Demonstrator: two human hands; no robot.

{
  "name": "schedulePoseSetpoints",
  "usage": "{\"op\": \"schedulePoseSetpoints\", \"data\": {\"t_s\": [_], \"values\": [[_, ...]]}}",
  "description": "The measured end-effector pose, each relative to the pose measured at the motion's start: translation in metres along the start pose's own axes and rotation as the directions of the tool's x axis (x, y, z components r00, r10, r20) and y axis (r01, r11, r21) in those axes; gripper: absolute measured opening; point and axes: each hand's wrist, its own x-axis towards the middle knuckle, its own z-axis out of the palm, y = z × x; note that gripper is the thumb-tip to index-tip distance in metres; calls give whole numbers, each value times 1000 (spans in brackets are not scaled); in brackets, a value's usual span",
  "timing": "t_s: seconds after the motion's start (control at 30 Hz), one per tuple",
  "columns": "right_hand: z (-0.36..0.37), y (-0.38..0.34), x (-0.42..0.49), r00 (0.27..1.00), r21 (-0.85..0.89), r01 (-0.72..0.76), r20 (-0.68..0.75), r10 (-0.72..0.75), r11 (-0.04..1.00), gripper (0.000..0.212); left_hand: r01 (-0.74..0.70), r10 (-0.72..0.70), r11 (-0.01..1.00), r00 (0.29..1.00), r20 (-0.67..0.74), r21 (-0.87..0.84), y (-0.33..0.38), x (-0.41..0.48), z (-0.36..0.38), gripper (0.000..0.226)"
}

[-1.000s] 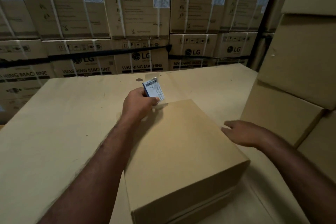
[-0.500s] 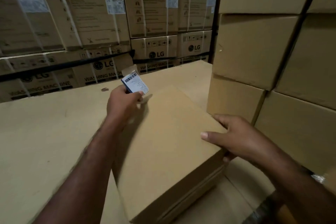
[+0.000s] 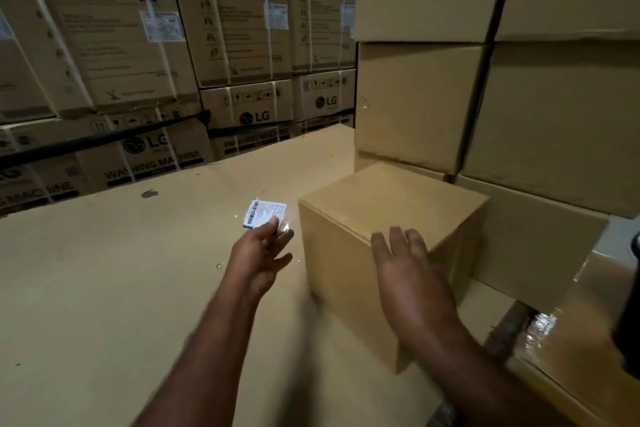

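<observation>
On a broad cardboard-covered platform in a dim warehouse, a worker's right hand lies flat, fingers straight, against the near side of a plain brown box. The box sits at about one o'clock from the worker, its far side close to a stack of boxes at two o'clock. The left hand, at nine o'clock of the box and just clear of it, pinches a small printed label between thumb and fingertips. The hands are apart, one on each side of the box's near corner. Washing-machine cartons line the wall at eleven o'clock.

The label looks meant for the box, and it is held only by one edge, so it could fold on itself or land crooked. Whether its backing is off cannot be told. A flat palm gives no real hold. Pressing the label on from nine o'clock could slide the box on the smooth cardboard or jam it askew against the stack.
</observation>
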Motion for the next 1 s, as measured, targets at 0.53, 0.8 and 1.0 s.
{"op": "schedulePoseSetpoints", "data": {"t_s": [0.53, 0.8, 1.0], "values": [[50, 40, 63, 969, 180, 214, -160, -186, 960, 59, -203, 116, 909, 962, 246, 364, -8, -32, 74, 23], [12, 45, 45, 922, 941, -11, -122, 369, 339, 19, -311, 75, 780, 909, 411, 544, -7, -52, 83, 23], [-10, 52, 17, 947, 995, -52, 23, 319, 83, 10, -389, -83, 680, 801, 593, 621, -26, -66, 110, 18]]}}
